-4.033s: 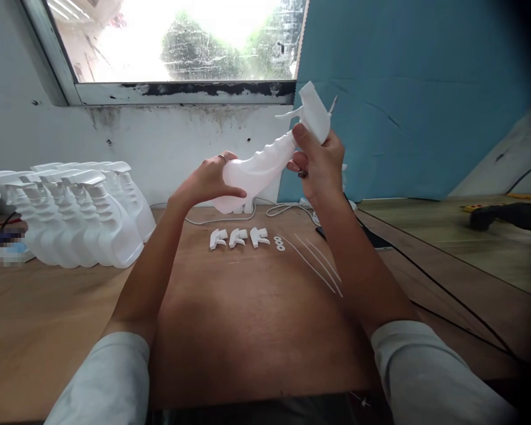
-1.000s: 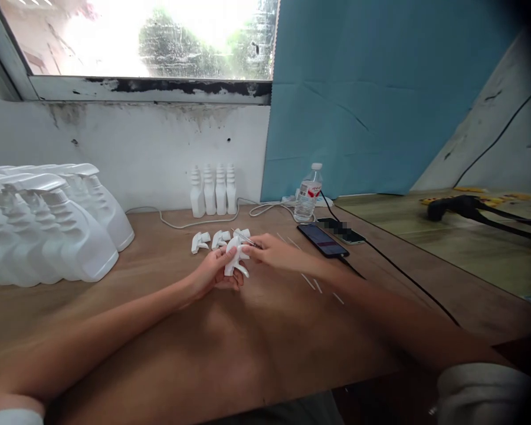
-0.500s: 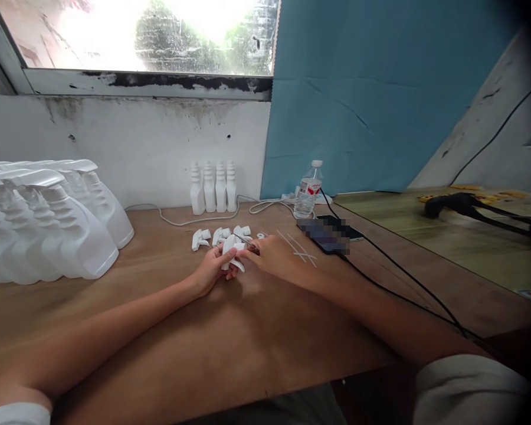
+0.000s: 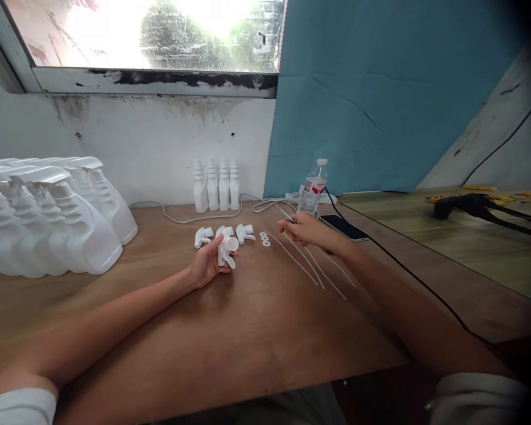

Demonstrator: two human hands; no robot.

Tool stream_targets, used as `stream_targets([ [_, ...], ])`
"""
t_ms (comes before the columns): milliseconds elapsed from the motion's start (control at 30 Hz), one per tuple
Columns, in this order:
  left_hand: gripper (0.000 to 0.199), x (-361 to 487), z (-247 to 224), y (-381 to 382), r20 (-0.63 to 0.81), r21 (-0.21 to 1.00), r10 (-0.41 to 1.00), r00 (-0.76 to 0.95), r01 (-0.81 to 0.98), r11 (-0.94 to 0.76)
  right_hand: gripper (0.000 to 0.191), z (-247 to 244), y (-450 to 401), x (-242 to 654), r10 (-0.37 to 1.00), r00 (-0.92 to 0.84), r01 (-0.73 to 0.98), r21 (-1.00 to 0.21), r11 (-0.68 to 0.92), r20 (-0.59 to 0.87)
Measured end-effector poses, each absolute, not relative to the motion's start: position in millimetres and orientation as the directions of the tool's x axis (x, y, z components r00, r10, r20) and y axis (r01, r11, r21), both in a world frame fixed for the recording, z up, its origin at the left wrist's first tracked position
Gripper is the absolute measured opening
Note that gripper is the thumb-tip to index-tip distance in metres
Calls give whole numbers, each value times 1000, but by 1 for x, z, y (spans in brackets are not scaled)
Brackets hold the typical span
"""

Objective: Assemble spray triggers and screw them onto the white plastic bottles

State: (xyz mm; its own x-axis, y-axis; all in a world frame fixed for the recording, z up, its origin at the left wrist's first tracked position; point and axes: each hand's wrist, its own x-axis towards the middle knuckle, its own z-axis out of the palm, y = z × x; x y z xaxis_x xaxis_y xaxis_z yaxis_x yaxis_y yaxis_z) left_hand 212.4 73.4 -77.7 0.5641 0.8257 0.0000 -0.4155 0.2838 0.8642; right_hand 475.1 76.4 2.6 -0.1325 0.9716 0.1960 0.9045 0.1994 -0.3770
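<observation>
My left hand [image 4: 207, 264] is closed around a white trigger spray head [image 4: 227, 251], its round collar facing me. Further right, my right hand [image 4: 304, 229] grips slim metal tweezers [image 4: 287, 212], with their tip pointing up and to the left. Behind the left hand lie more white spray heads [image 4: 245, 234], one of them partly hidden by the held one. Three small white washers [image 4: 265, 239] form a short row between my hands. Several thin white dip tubes [image 4: 297, 261] lie below and beside my right hand and forearm.
Large clear-white bottles [image 4: 84, 218] crowd the left side. Several slim white bottles [image 4: 216, 186] stand against the wall. A water bottle [image 4: 312, 188], a phone [image 4: 344, 227] and a black cable [image 4: 418, 287] are at the right. A pale cable [image 4: 181, 221] runs along the back.
My right hand has moved right with the tweezers, away from the spray head in my left hand. The washers now show in full, and the dip tubes appear in different positions.
</observation>
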Motion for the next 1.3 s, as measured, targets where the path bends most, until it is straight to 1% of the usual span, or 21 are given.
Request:
stream_targets([
  [67,43,213,-78,73,14,857,817,576,-428,287,29,-3,83,486,983,-104,909,-386,156,153],
  [100,44,213,-78,73,20,858,816,577,-429,282,30,-6,86,489,984,-88,913,-383,142,155],
  [200,47,214,-80,75,13,880,831,556,-401,255,25,-13,89,493,968,-72,918,-364,159,242],
  [300,47,215,-82,77,-2,897,854,520,-376,231,28,-15,83,480,935,-115,902,-360,239,334],
  [400,45,216,-83,77,3,905,877,480,-375,202,32,-14,64,458,913,-250,864,-351,360,321],
  [433,44,217,-84,77,7,908,885,466,-374,190,38,-13,56,451,896,-337,839,-340,425,289],
  [467,43,217,-84,77,11,911,891,453,-372,177,38,-12,49,445,869,-421,806,-332,489,258],
  [533,43,218,-84,76,18,918,902,432,-364,156,26,-11,37,438,798,-546,738,-305,602,253],
  [600,42,219,-83,75,19,925,909,415,-353,142,15,-10,33,437,732,-605,692,-249,678,313],
  [700,42,219,-82,73,15,934,920,391,-334,127,16,-11,35,441,637,-646,654,-126,746,420],
  [767,42,220,-81,72,11,941,925,380,-317,119,21,-13,38,443,592,-662,647,-48,761,459],
  [867,43,222,-81,70,4,953,928,372,-282,109,27,-15,36,441,580,-672,676,61,735,460],
  [1000,43,225,-81,67,8,969,929,371,-232,85,31,-9,21,431,611,-693,712,234,661,383],
  [1100,42,227,-81,65,16,978,928,371,-200,63,28,-4,10,423,638,-713,701,336,629,292],
  [1167,43,227,-81,65,14,983,931,366,-178,55,25,-4,7,420,645,-718,693,360,625,262],
  [1200,43,227,-81,65,11,985,931,364,-167,53,24,-5,7,419,649,-715,696,352,626,261],
  [1267,42,227,-81,66,2,987,931,365,-149,57,24,-8,9,420,661,-692,721,288,630,289],
  [1300,42,226,-81,66,-5,988,930,367,-143,61,24,-10,11,421,668,-676,736,226,638,311],
])
